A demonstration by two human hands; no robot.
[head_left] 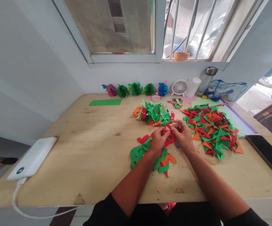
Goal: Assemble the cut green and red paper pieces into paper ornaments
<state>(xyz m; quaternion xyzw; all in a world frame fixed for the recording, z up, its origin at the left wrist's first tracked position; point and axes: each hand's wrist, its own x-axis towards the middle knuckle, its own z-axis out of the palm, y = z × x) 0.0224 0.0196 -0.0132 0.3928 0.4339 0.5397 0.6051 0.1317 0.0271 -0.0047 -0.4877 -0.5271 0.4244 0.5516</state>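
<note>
A piece of red paper (170,141) is pinched between both hands above the table's middle. My left hand (158,139) grips its left side with thumb and fingers. At its right edge, my right hand (182,135) holds it between thumb and fingertips. Cut green paper shapes (137,154) lie below my left hand, partly hidden by the forearm, with an orange curved piece (169,159) among them. Just beyond the hands sits a pile of green, red and orange cut pieces with small white patches (158,112). A small blue-grey object (177,144) peeks out beside my right hand; its kind is unclear.
A large heap of paper scraps (212,125) lies on the right, near a phone (268,153). Green paper (105,102) lies at the back left. Paper figures (135,89), a fan (179,87) and a bottle (206,81) line the wall. A power bank (33,158) sits left.
</note>
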